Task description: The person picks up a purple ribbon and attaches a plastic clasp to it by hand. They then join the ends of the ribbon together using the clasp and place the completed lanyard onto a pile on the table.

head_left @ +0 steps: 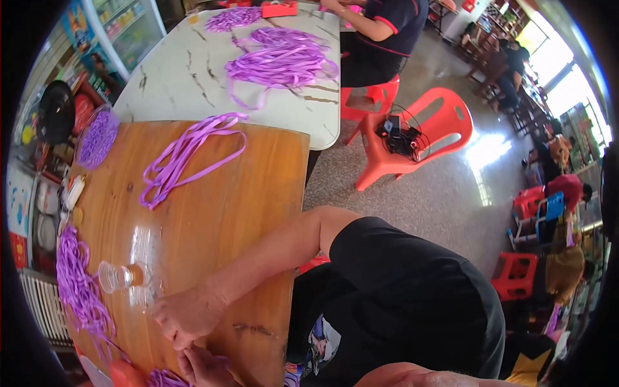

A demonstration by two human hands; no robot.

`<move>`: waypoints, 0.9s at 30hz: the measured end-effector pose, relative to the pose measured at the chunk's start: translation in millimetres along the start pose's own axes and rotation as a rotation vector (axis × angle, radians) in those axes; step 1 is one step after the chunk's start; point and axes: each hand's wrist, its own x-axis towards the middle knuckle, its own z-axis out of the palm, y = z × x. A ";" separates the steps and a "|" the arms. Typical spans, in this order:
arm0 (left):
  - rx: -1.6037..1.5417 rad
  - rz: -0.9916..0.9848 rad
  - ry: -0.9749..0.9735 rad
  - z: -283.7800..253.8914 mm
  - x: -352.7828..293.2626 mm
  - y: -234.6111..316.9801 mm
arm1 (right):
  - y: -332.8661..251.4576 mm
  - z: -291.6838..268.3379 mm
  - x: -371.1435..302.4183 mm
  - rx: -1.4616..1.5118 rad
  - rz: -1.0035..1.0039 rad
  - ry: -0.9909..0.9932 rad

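My right hand (pixel 190 316) is over the wooden table with its fingers bent and pinched together; what they hold is too small to make out. Right against it at the lower edge, my left hand (pixel 205 369) is closed too, partly cut off, with a bit of purple ribbon showing beside it. More purple ribbon (pixel 164 379) lies just left of that hand, near a red-orange object (pixel 126 373). A small clear plastic cup (pixel 115 277) stands beyond my right hand. Along the table's far left edge runs a tangled heap of purple ribbons (pixel 80 284).
Looped purple ribbons (pixel 193 155) lie on the wooden table (pixel 258 174). A round container of small purple pieces (pixel 98 138) sits at its corner. The adjoining white table (pixel 174 71) bears ribbon bundles (pixel 280 58); a person in dark clothes (pixel 393 29) works there. Black cables (pixel 403 138) rest on a red chair (pixel 445 116).
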 end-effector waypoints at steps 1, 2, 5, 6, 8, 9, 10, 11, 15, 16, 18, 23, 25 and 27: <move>0.004 -0.005 -0.024 -3.4 2.7 1.2 | 3.1 6.9 -2.7 0.000 -0.037 -0.007; -0.008 -0.092 -0.032 -5.7 3.5 4.0 | 5.2 13.4 -6.0 0.001 -0.073 -0.014; 0.027 -0.166 -0.055 -13.7 2.1 3.0 | 2.3 19.1 -4.6 -0.048 -0.080 0.017; 0.062 -0.146 -0.056 -11.7 0.7 4.9 | 1.8 19.0 -4.4 -0.060 -0.068 0.022; 0.209 -0.085 -0.018 -3.5 -3.2 8.3 | 1.6 17.7 -4.9 -0.060 -0.044 -0.028; 0.344 -0.017 0.034 1.6 -2.3 11.0 | 4.2 15.4 -4.9 -0.073 -0.035 -0.025; 0.346 -0.015 0.019 2.1 1.1 12.1 | 7.5 13.5 -5.0 -0.080 -0.008 -0.017; 0.332 -0.030 0.032 -0.3 4.1 12.4 | 10.8 12.0 -5.4 -0.084 0.019 -0.010; 0.269 -0.092 0.098 -18.7 12.1 9.4 | 19.1 15.6 -10.0 -0.085 0.129 -0.012; 0.253 -0.108 0.116 -21.5 13.7 8.6 | 20.1 19.0 -12.5 -0.051 0.133 -0.005; 0.219 -0.153 0.102 -31.6 17.7 7.8 | 19.2 18.5 -10.3 -0.005 0.134 0.000; 0.581 0.424 0.057 -45.1 28.4 -8.5 | 10.3 14.4 6.8 0.697 0.430 -0.207; 0.472 0.208 -0.004 -31.3 22.5 7.7 | 4.3 19.4 8.9 0.904 0.415 -0.076; -0.095 -0.042 -0.030 -45.9 29.8 -8.7 | -7.0 -0.8 10.6 1.112 0.612 -0.078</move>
